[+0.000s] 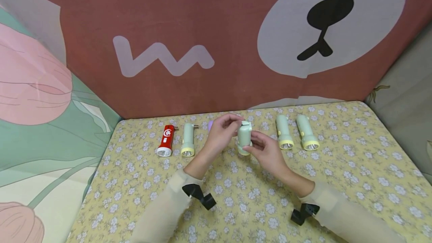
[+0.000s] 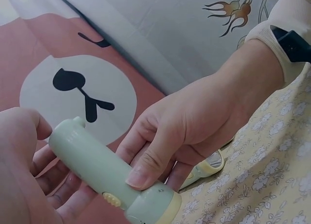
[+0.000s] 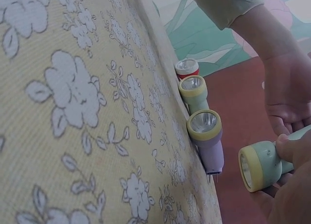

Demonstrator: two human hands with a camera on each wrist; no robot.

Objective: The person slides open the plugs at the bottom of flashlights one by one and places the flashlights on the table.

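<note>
My right hand (image 1: 268, 152) grips a pale green flashlight (image 1: 244, 138) near its yellow-rimmed lens end, held above the table with the lens toward me. In the left wrist view the right thumb presses on the flashlight body (image 2: 97, 153), close to its yellow switch (image 2: 112, 199). My left hand (image 1: 221, 130) is at the tail end, its thumb and fingers on either side of it. The left fingertips are partly hidden behind the body. In the right wrist view the lens (image 3: 246, 170) faces away from the right hand.
Left of the hands lie a red flashlight (image 1: 167, 141) and a green flashlight (image 1: 188, 140), metal prongs sticking out. A purple flashlight (image 3: 210, 151) lies beside them, mostly hidden by the left hand in the head view. Two green flashlights (image 1: 284, 132) (image 1: 306, 132) lie at right on the floral tablecloth (image 1: 236, 205).
</note>
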